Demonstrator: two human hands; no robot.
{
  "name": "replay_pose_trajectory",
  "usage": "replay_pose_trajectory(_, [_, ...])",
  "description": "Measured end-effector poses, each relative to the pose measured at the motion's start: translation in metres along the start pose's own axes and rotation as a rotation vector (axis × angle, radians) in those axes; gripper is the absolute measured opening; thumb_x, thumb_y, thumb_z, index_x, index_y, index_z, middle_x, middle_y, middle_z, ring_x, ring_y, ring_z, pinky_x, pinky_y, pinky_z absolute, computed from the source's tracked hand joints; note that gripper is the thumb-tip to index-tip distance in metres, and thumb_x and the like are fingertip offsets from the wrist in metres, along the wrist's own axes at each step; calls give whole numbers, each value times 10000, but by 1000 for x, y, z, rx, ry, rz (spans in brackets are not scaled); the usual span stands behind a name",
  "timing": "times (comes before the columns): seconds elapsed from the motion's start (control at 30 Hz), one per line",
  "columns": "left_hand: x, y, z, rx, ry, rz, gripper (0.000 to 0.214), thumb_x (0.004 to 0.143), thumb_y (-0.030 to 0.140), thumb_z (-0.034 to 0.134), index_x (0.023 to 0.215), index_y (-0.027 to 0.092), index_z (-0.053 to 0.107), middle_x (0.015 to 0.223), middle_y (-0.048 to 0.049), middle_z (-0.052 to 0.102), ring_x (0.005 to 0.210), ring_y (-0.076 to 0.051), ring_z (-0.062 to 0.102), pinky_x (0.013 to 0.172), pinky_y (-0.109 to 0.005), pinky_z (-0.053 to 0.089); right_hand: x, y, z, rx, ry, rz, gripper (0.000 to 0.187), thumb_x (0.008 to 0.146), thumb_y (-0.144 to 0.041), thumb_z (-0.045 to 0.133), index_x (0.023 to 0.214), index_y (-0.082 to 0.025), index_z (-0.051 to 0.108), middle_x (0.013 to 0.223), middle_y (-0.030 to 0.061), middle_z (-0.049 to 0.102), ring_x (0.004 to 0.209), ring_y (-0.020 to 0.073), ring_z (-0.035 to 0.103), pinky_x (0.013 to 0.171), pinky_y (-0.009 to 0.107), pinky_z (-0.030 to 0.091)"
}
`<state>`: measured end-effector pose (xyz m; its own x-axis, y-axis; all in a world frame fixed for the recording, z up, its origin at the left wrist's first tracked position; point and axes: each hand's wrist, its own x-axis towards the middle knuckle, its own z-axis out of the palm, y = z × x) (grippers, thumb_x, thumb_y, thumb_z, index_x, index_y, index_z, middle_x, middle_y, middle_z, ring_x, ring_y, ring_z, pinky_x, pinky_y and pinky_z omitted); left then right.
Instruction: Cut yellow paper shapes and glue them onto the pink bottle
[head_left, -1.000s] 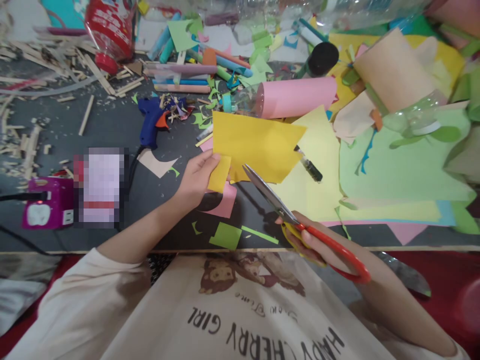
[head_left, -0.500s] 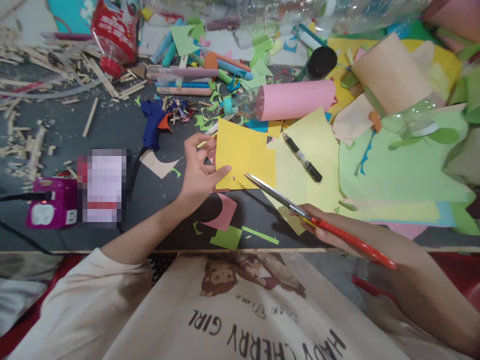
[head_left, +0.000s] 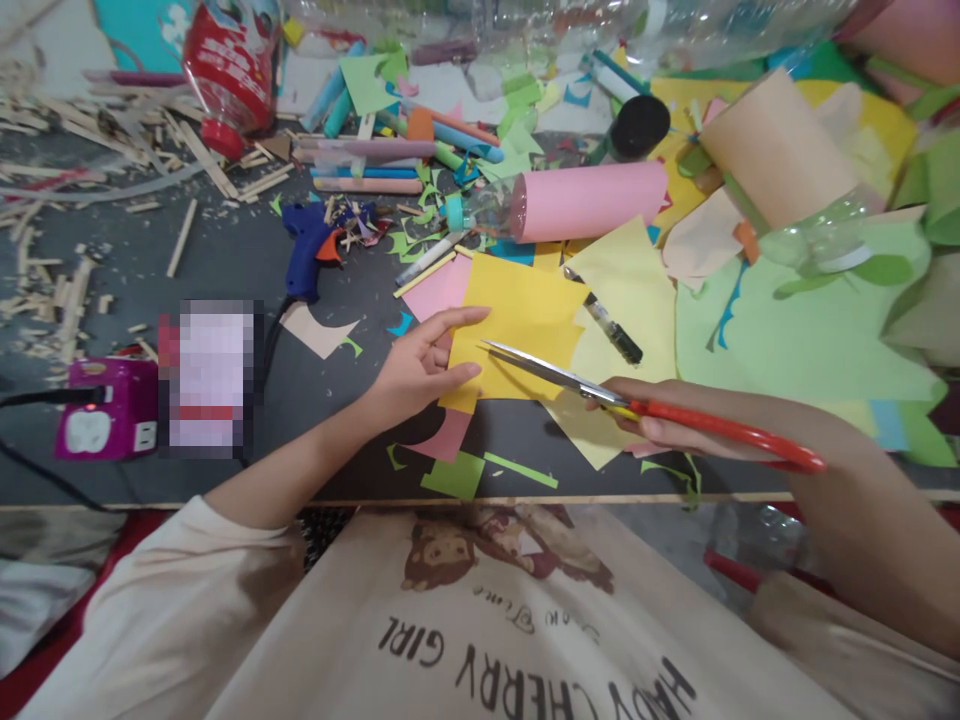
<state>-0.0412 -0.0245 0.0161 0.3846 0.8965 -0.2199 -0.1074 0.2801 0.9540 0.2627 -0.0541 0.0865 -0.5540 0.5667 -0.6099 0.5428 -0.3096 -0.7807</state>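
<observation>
From my remote seat I see the left hand (head_left: 420,365) with its fingers stretched out and spread, lying on the 9 o'clock edge of the yellow paper (head_left: 525,315). I cannot tell whether the thumb sits under the sheet. The paper rests near the middle of the dark surface (head_left: 225,260), partly covering a pink sheet (head_left: 442,290) at its 10 o'clock and a pale yellow sheet (head_left: 634,270) at its 3 o'clock. The right hand (head_left: 675,420) is curled tight around the red handles of the scissors (head_left: 592,390), coming in from 4 o'clock. The blades are slightly parted and their tips lie over the lower part of the yellow paper, pointing toward 9 o'clock, close to the left fingers but not touching them. A black marker (head_left: 611,330) lies on the pale yellow sheet, just beyond the blades at 12 o'clock. Farther off at 12 o'clock is a pink paper roll (head_left: 589,200), and a blue glue gun (head_left: 304,245) sits at 10 o'clock from the left hand. A green square scrap (head_left: 452,475) lies near the surface's front edge at 6 o'clock from the yellow paper. A purple power strip (head_left: 101,405) sits at the far 9 o'clock side, with loose wooden sticks (head_left: 75,130) scattered at 10 o'clock.
</observation>
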Motion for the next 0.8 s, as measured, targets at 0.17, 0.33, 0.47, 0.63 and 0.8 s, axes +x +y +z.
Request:
replay_pose_trajectory(0.17, [-1,6,4,-5,-73,-43,548,670,301,820,1189,238,657,1045,-47,704,762,-158,689,575,-218,559,3,1,-5,63,-48,124,409,823,-567,664,1135,-308,715,874,40,663,734,172,636,612,264,600])
replay_pose_trajectory(0.33, [-1,8,5,11,-76,-16,518,653,253,808,1152,227,673,1128,-59,680,927,-193,686,599,-194,539,8,0,-6,150,-35,213,524,746,-637,711,1186,-353,716,1009,50,668,907,220,685,676,292,645])
replay_pose_trajectory(0.47, [0,9,3,62,-69,6,498,651,226,797,1137,225,687,1170,-62,665,931,-187,670,552,-171,495,9,-2,-7,174,8,260,508,722,-645,730,1157,-382,734,1102,55,664,1026,259,676,711,319,652])
replay_pose_trajectory(0.63, [-1,9,4,25,-84,14,489,652,241,808,1127,217,693,1136,-74,669,1003,-225,662,621,-210,533,8,-3,-8,134,-14,236,480,746,-630,711,1144,-362,740,1089,56,677,975,246,680,667,300,650])
replay_pose_trajectory(0.8, [-1,10,4,47,-89,-1,468,655,227,810,1108,219,691,1034,-63,672,934,-218,667,631,-243,538,9,-4,-5,104,-24,211,461,769,-634,683,1132,-356,743,1061,50,677,930,222,669,615,267,626])
